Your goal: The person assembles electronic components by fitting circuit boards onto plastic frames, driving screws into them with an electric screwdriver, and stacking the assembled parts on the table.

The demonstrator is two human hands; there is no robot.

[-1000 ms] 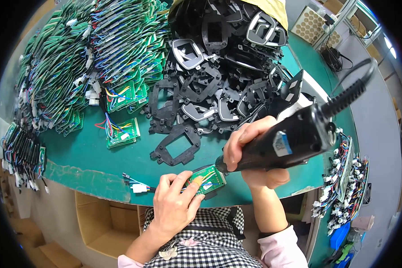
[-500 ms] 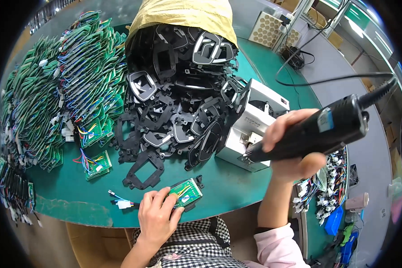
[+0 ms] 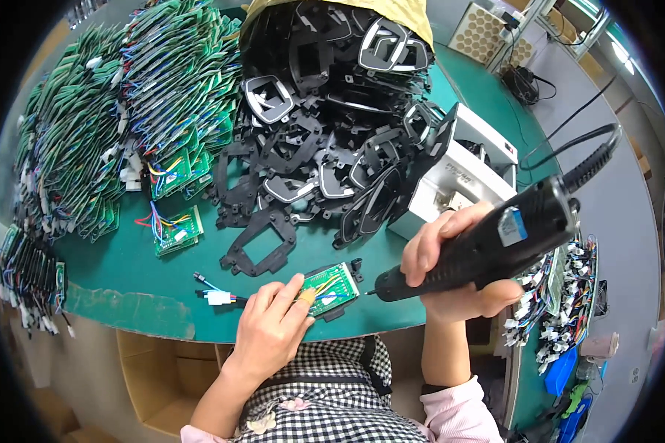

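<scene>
My left hand (image 3: 273, 325) presses its fingers on a green circuit board (image 3: 331, 289) with yellow and white wires, steadying it near the table's front edge. Black plastic shows under the board's edges, and a white connector (image 3: 219, 297) on a lead lies left of my fingers. Wrapped in my right hand (image 3: 447, 304) is a black electric screwdriver (image 3: 495, 240), tilted with its bit just right of the board and apart from it. Whether a screw sits on the bit is too small to tell. Behind the screwdriver stands a white box-shaped screw feeder (image 3: 462, 166).
Piles of wired circuit boards (image 3: 174, 81) cover the left side. Black plastic frames (image 3: 262, 244) spill from a yellow sack (image 3: 414, 15) at the back. A cable (image 3: 591, 162) trails from the screwdriver. Bundled wire connectors (image 3: 569, 310) and a blue bin (image 3: 561, 371) lie at right.
The screwdriver's tip has come away from the white feeder and moved left and down toward the board. My left hand stays on the board. The whole view has shifted slightly.
</scene>
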